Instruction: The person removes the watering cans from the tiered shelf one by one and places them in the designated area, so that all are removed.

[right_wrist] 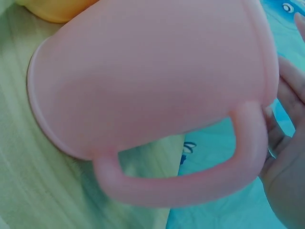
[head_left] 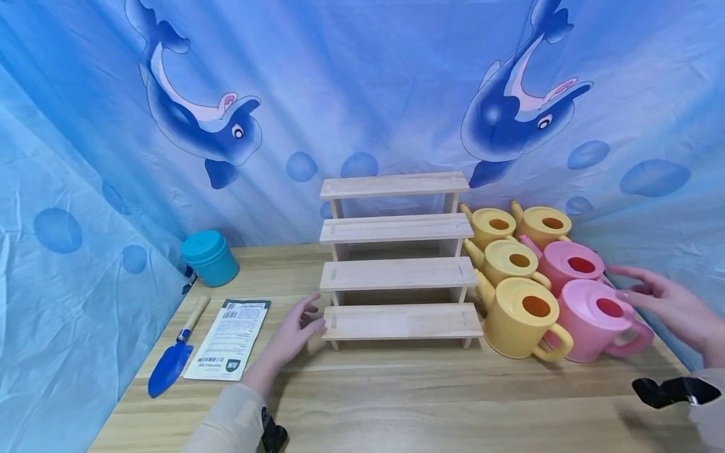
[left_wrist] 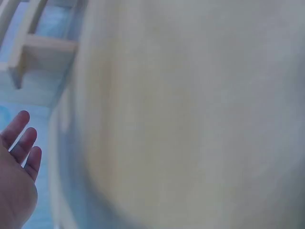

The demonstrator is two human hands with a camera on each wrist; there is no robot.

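Note:
A stepped wooden rack [head_left: 399,274] with several shelves stands in the middle of the table. My left hand [head_left: 294,330] is at the left end of its lowest shelf, fingers loosely bent and holding nothing; whether they touch the wood I cannot tell. In the left wrist view the left hand [left_wrist: 16,186] shows spread fingers. My right hand [head_left: 676,308] reaches over the front pink watering can [head_left: 589,314], fingers extended by its top. The right wrist view has the pink can's handle [right_wrist: 181,191] free, with the hand [right_wrist: 288,162] beside the upper rim; contact is unclear.
Several yellow watering cans [head_left: 521,321] stand between the rack and the pink ones, with another pink can [head_left: 572,264] behind. At the left are a teal lidded tub [head_left: 211,258], a blue trowel [head_left: 171,368] and a white printed packet [head_left: 226,340]. A dolphin-print curtain [head_left: 362,82] surrounds the table.

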